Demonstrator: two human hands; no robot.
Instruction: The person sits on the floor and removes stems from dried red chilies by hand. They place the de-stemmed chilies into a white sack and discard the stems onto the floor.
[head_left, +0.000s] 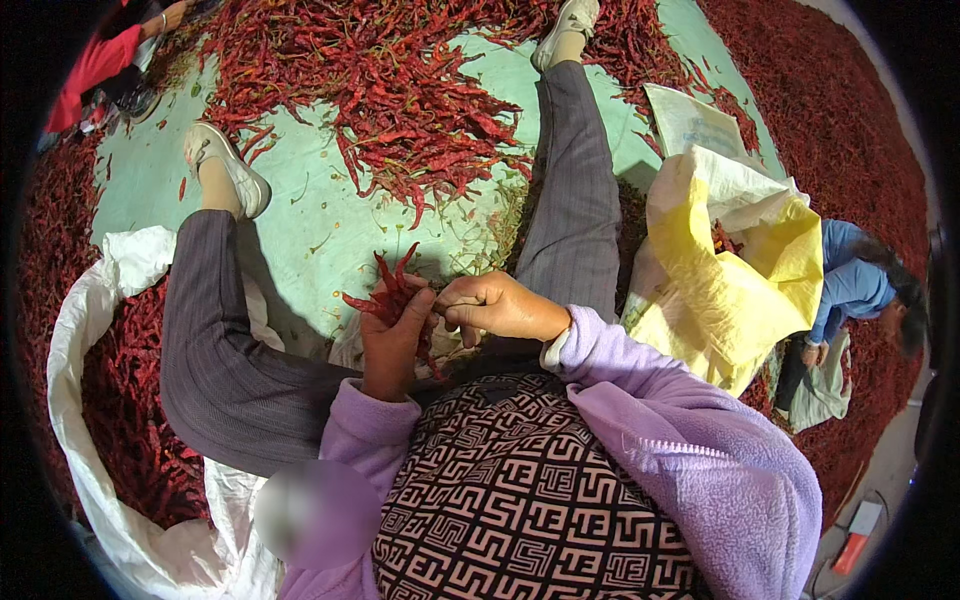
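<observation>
My left hand holds a bunch of red chili peppers, their tips pointing up and to the left. Against it, my right hand has its fingers bent and its fingertips at the stem side of the bunch; whether a stem is pinched there cannot be told. Beyond the hands, between my outstretched legs, a heap of red chili peppers lies on a pale green sheet. Loose stems and bits are scattered on the sheet nearer to me.
At left stands an open white woven sack holding red chilies. A yellow and white sack stands right of my leg, some chilies in its mouth. Co-workers sit at the far right and upper left. More chilies spread along the right.
</observation>
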